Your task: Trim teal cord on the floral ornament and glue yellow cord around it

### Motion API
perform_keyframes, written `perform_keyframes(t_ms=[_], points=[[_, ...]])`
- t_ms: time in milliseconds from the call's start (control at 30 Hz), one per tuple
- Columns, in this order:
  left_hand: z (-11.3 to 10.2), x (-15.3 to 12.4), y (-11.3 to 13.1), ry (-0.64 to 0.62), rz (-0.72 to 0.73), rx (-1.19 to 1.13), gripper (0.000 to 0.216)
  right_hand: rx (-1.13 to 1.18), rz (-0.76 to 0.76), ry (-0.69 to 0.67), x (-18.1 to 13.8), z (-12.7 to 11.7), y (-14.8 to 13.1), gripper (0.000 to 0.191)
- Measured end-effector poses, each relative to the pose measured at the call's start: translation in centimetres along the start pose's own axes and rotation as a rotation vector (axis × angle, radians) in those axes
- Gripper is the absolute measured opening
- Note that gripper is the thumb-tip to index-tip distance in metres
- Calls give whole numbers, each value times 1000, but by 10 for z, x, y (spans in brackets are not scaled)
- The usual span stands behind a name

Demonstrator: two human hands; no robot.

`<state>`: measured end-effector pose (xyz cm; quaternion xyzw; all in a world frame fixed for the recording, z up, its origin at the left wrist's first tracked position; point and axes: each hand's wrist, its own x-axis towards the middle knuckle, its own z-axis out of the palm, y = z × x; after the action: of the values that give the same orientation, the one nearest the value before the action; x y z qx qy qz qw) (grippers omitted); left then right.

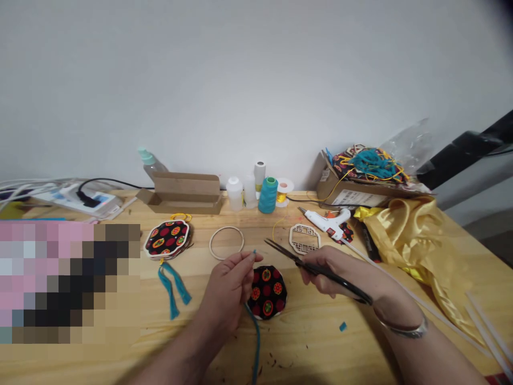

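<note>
Now left fingers [242, 263] pinch the teal cord [253, 323]; right fingers [320, 284] grip scissors [298, 260] pointing leftward.

A single head-worn view looks forward and down across the tabletop [320, 342] toward the pale wall [256, 80] at 12 o'clock. It sits close over the near edge, and the left hand [226, 291] and right hand [326, 272] reach in from 6 o'clock to mid-frame.
</note>
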<state>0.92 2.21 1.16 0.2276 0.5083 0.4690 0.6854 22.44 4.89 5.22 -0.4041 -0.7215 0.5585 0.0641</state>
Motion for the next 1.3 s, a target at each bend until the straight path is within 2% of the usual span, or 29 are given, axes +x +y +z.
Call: perform_keyframes(t_ms=[167,333,800,1300], points=[[0,0,0,7,29,10,22,-121,50,-77,1,2,6,40],[3,-2,0,17,29,22,22,-104,79,-89,8,7,6,47],[5,-5,-5,-67,7,119,21,65,98,-57,16,18,10,47],[6,-5,-3,-53,16,108,21,127,117,-28,19,20,12,46]])
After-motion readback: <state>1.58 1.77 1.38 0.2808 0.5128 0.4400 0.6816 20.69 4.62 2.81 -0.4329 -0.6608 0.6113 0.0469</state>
